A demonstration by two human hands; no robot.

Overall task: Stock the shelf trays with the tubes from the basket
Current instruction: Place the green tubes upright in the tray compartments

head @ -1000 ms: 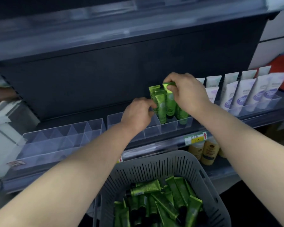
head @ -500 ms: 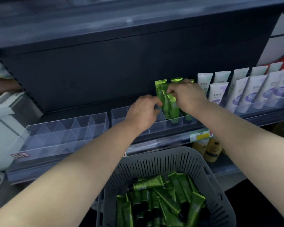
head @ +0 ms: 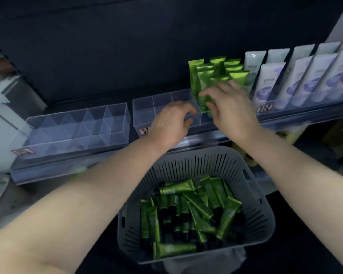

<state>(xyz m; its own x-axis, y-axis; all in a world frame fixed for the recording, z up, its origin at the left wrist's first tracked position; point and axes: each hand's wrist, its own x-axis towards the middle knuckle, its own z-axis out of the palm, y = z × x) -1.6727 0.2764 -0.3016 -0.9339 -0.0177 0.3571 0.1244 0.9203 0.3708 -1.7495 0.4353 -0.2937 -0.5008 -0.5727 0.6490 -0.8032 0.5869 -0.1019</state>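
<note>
Green tubes [head: 201,80]: glossy, metallic-sheen plastic.
Shelf trays [head: 77,131]: clear, smooth, shiny plastic.
Basket [head: 198,161]: grey matt plastic, slotted walls.
White tubes [head: 267,82]: smooth, satin plastic.

Dim, bluish light; the shelf back [head: 107,56] is nearly black, edges bow outward, left side smeared by motion blur.

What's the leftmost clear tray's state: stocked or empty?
Empty. The leftmost tray shows only bare compartments; green tubes stand in the next tray.
</note>
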